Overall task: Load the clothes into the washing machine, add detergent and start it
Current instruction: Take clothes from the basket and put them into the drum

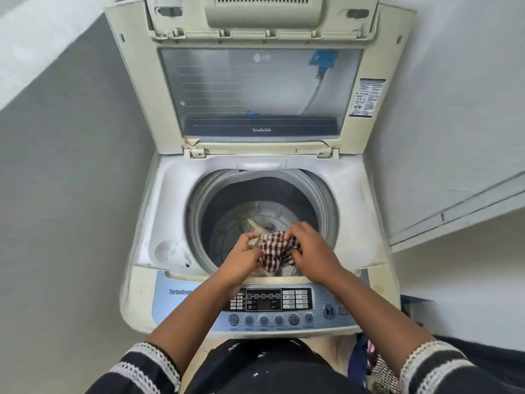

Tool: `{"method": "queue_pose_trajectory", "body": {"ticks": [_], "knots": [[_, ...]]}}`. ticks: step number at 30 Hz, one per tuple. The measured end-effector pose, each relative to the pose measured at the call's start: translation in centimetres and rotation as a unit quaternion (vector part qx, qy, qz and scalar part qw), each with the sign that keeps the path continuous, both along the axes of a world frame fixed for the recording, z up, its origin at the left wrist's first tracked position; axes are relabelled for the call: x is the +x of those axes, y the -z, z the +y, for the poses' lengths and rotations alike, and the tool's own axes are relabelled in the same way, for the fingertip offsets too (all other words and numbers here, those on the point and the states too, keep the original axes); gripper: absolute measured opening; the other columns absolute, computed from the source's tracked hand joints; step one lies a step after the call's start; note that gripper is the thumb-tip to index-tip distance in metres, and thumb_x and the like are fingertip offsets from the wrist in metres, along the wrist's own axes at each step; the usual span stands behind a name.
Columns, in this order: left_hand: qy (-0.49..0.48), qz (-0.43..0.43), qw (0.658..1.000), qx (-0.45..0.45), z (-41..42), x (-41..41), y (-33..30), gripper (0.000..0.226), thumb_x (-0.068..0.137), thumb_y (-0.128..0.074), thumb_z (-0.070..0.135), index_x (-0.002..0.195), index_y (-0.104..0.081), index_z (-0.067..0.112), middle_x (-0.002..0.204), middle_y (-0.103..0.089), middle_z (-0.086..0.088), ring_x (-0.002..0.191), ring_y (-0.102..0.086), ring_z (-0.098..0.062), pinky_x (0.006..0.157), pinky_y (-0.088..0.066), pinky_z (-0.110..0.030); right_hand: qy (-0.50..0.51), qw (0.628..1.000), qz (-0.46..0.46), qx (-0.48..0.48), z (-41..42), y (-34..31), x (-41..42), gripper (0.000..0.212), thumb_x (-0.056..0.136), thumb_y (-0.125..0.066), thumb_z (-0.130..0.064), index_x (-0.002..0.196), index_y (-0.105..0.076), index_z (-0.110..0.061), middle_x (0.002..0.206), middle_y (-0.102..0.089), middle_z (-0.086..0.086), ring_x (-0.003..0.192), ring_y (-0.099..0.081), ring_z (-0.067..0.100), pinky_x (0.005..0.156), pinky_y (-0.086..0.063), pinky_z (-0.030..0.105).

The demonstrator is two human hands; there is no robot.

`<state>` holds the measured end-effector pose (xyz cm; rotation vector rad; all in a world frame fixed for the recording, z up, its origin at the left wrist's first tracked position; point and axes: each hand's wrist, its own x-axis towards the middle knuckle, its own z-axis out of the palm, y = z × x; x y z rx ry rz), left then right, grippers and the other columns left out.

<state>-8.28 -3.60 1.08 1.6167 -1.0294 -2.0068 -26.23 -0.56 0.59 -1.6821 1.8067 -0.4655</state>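
Cloth: I hold a checked cloth (279, 249), dark brown and white squares. It is soft and all bunched up.
Where it is: over the front edge of the drum (227, 200), just above the hole, not dropped in.
My left hand (244, 255): my fingers are curled and grip the left side of the cloth.
My right hand (308, 248): my fingers are curled round the right side of the cloth. My two hands are close together with the cloth between them.
Washing machine (366, 223): a top-loader made of cream plastic, a bit yellow and worn.
Lid (258, 89): it stands open at the back. It has a see-through window in a cream frame.
Drum inside: round and grey, with a shiny metal wall. A pale cloth (255, 224) lies at the bottom.
Button panel (272, 304): blue and silver, with a dark screen and a row of round buttons. My arms reach over it.
Little round cup (167, 251): a dip in the white top, at the left front corner.
More clothes (369, 356): a pile by my right side, blue and checked.
Walls: plain and pale on both sides.
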Motion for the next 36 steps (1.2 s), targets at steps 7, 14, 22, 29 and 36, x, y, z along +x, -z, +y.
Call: {"method": "queue_pose_trajectory", "body": {"ticks": [7, 14, 22, 29, 36], "knots": [[-0.006, -0.046, 0.999, -0.002, -0.3, -0.4, 1.5, 0.030, 0.094, -0.055, 0.015, 0.123, -0.052, 0.022, 0.113, -0.064, -0.006, 0.100, -0.062, -0.022, 0.084, -0.050, -0.038, 0.014, 0.999, -0.025, 0.031, 0.2, 1.0, -0.6, 0.042, 0.086, -0.051, 0.006, 0.114, -0.064, -0.023, 0.127, -0.055, -0.005, 0.105, -0.056, 0.012, 0.094, -0.047, 0.029], [0.004, -0.030, 0.998, -0.053, 0.8, -3.0, 0.1, 0.016, 0.095, -0.058, 0.020, 0.110, -0.061, 0.025, 0.113, -0.066, -0.007, 0.099, -0.062, -0.021, 0.091, -0.051, -0.041, 0.054, 0.996, -0.060, -0.026, 2.7, -0.5, -3.1, 0.031, 0.087, -0.058, -0.008, 0.109, -0.064, -0.030, 0.115, -0.060, -0.011, 0.104, -0.059, 0.011, 0.087, -0.054, 0.039], [0.140, 0.087, 0.984, -0.074, 6.1, -11.6, -3.9, 0.027, 0.098, -0.054, 0.010, 0.125, -0.055, 0.012, 0.123, -0.063, -0.012, 0.115, -0.064, -0.021, 0.101, -0.048, -0.037, 0.123, 0.975, 0.005, -0.188, 12.2, -3.0, -8.3, 0.022, 0.087, -0.055, -0.007, 0.101, -0.068, -0.018, 0.105, -0.064, -0.008, 0.102, -0.056, 0.014, 0.087, -0.046, 0.026], [0.303, 0.076, 0.947, -0.074, 13.9, -20.2, -3.6, 0.023, 0.098, -0.057, 0.020, 0.121, -0.058, 0.022, 0.118, -0.067, -0.005, 0.111, -0.064, -0.016, 0.098, -0.049, -0.033, 0.245, 0.952, 0.000, -0.181, 23.6, -1.2, -15.0, 0.023, 0.084, -0.057, -0.006, 0.100, -0.070, -0.016, 0.107, -0.063, -0.004, 0.103, -0.055, 0.013, 0.089, -0.044, 0.024], [0.394, -0.023, 0.917, -0.053, 21.1, -27.1, 1.6, 0.018, 0.098, -0.055, 0.013, 0.116, -0.058, 0.014, 0.108, -0.060, 0.001, 0.094, -0.056, -0.009, 0.074, -0.044, -0.009, 0.344, 0.939, -0.024, -0.005, 34.9, 5.9, -20.8, 0.030, 0.078, -0.065, -0.002, 0.105, -0.070, -0.014, 0.110, -0.061, 0.004, 0.104, -0.057, 0.023, 0.087, -0.039, 0.022]]}}
